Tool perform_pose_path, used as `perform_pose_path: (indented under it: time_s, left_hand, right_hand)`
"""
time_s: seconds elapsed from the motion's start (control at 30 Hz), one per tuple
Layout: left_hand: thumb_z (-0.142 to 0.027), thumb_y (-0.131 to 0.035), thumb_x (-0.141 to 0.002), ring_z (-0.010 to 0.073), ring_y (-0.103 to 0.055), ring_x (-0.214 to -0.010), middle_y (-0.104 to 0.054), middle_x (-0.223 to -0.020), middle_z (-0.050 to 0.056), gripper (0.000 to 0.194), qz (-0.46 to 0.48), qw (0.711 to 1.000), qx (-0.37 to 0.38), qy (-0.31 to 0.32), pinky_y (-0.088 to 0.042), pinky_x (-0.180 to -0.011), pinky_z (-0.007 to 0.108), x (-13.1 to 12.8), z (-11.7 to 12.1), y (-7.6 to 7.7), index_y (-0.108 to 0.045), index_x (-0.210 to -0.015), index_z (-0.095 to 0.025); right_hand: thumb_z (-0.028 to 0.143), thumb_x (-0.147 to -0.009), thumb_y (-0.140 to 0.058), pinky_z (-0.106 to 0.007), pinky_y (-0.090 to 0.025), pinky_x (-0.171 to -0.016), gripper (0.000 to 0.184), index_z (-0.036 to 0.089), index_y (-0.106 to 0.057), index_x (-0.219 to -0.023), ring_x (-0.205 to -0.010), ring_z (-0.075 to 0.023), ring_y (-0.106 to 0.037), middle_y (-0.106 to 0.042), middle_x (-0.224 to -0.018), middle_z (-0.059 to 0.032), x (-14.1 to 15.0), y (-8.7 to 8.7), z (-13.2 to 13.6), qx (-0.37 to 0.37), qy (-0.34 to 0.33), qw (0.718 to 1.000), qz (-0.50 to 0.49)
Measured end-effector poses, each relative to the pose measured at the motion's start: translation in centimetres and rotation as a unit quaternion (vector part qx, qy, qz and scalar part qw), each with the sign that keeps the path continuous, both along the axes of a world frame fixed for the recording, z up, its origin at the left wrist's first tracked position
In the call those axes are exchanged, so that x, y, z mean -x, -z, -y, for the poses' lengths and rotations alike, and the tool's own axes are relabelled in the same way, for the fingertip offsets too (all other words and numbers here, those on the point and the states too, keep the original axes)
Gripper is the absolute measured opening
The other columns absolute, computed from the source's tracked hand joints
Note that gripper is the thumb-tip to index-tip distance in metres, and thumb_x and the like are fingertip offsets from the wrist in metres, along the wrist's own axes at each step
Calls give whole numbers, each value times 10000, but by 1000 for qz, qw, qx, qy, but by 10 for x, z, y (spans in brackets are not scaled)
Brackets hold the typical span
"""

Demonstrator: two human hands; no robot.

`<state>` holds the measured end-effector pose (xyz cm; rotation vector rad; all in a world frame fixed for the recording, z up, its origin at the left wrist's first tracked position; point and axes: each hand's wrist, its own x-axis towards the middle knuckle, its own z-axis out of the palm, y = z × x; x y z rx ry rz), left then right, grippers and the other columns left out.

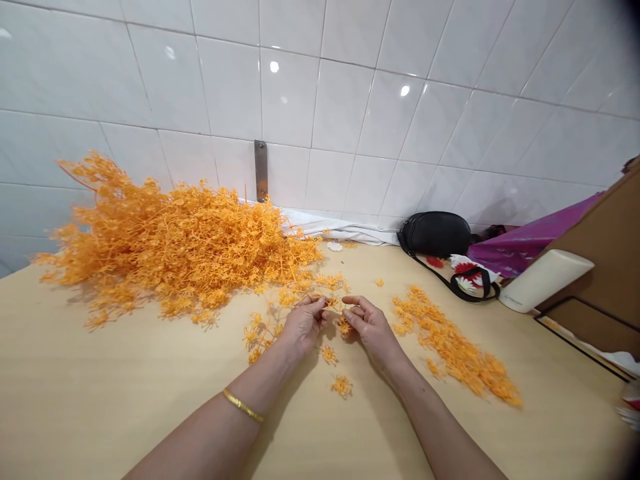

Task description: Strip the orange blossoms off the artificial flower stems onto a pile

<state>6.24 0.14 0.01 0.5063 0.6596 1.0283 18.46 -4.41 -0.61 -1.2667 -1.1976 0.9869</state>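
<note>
My left hand [306, 325] is closed in a pinch on the stem of an orange plastic flower sprig [269, 331], whose blossoms hang out to the left below the wrist. Close by on the right, my right hand [367, 327] pinches a small orange flower [344, 325] between thumb and fingers. Below the hands, two loose blossoms lie on the table, one nearer [342, 386] and one farther [329, 354]. A big heap of orange flower sprigs [200, 247] spreads over the back left. To the right of my right hand runs a long pile of loose orange blossoms [457, 347].
A black bag [436, 233] with a strap rests against the tiled wall, beside red and white flowers [467, 277]. Farther right are a cream bottle [547, 280] lying tilted, a purple bag [530, 237] and a cardboard box [595, 247]. A metal bracket [261, 171] is on the wall.
</note>
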Motion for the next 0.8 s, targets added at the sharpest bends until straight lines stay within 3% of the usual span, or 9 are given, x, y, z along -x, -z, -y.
perform_pose_path:
  time_s: [0.17,0.3,0.5,0.57,0.67,0.8]
  left_hand:
    - [-60,-470,-747,61,-524,-455,-505,-556,-19,117,6,999,31,-8,-405,-411,146,-1,2,0,-428,-677,-144]
    - [-79,-443,-765,82,-552,-483,-516,-539,-8,111,-1,1000,18,12,-441,-449,167,-5,5,0,-410,-689,-152]
    - [-79,-450,-756,25,-386,-318,-472,-456,-44,124,-13,1000,7,-19,-296,-326,112,-6,6,2,-394,-681,-161]
    - [-95,-452,-763,42,-440,-351,-499,-466,-26,116,-26,999,-4,-20,-346,-356,128,-6,6,2,-401,-679,-156]
    - [-102,-466,-759,79,-530,-431,-540,-497,5,110,-26,1000,-12,-12,-431,-434,171,-6,8,1,-410,-677,-150]
    - [-93,-513,-720,74,-522,-420,-524,-479,-20,123,0,1000,-16,1,-441,-449,175,-7,10,2,-419,-667,-152]
  right_hand:
    - [339,-700,-526,-191,-260,-378,177,177,-526,-770,-391,-57,-331,-440,-523,58,5,1,-1,16,21,999,41]
    - [335,-700,-505,-202,-261,-397,163,174,-518,-678,-401,-73,-335,-418,-477,56,7,-1,-2,-10,77,991,104]
    - [305,-714,-448,-230,-298,-458,146,174,-507,-692,-495,-128,-427,-494,-558,2,-26,-4,-8,-39,295,927,228]
    - [337,-740,-421,-231,-290,-449,184,178,-501,-695,-478,-128,-409,-460,-527,15,-28,-7,-7,-32,278,933,227]
    - [395,-794,-354,-224,-295,-456,276,182,-498,-693,-474,-116,-382,-408,-505,32,-11,-12,0,-51,166,962,211]
    - [432,-767,-427,-222,-337,-498,274,191,-524,-852,-530,-121,-443,-507,-591,11,17,-18,7,-73,73,970,218]
